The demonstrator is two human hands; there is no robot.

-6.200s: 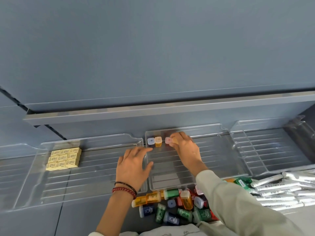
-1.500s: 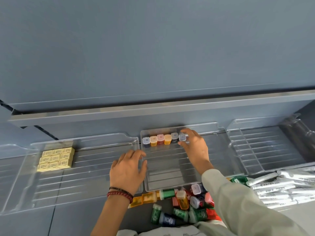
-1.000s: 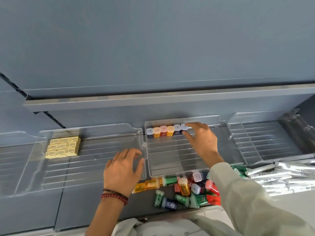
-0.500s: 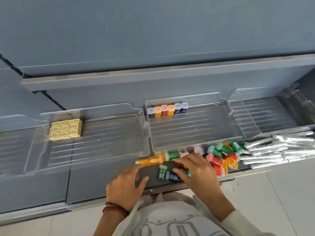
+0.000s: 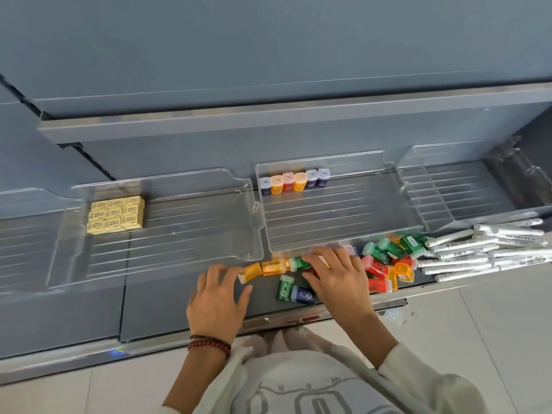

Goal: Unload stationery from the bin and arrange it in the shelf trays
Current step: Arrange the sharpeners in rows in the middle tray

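A row of several small capped sharpeners (image 5: 294,182) stands along the back of the middle clear tray (image 5: 337,222). A loose pile of coloured sharpeners (image 5: 385,261) lies on the grey shelf in front of that tray. My right hand (image 5: 337,276) lies over the left part of the pile, fingers spread across a green one (image 5: 298,263); what it covers is hidden. My left hand (image 5: 218,294) rests flat on the shelf, its fingertips touching an orange sharpener (image 5: 254,271). A green (image 5: 285,288) and a blue sharpener (image 5: 303,294) lie between my hands.
Yellow erasers (image 5: 116,215) sit stacked at the back left of the left tray (image 5: 179,234). A bare clear tray (image 5: 448,192) stands on the right. White wrapped sticks (image 5: 484,249) are heaped at the right of the shelf. Tiled floor lies below the shelf edge.
My right hand left the row at the tray's back and came down onto the loose pile. My left hand slid off the tray's front edge onto the shelf. The view tilted down.
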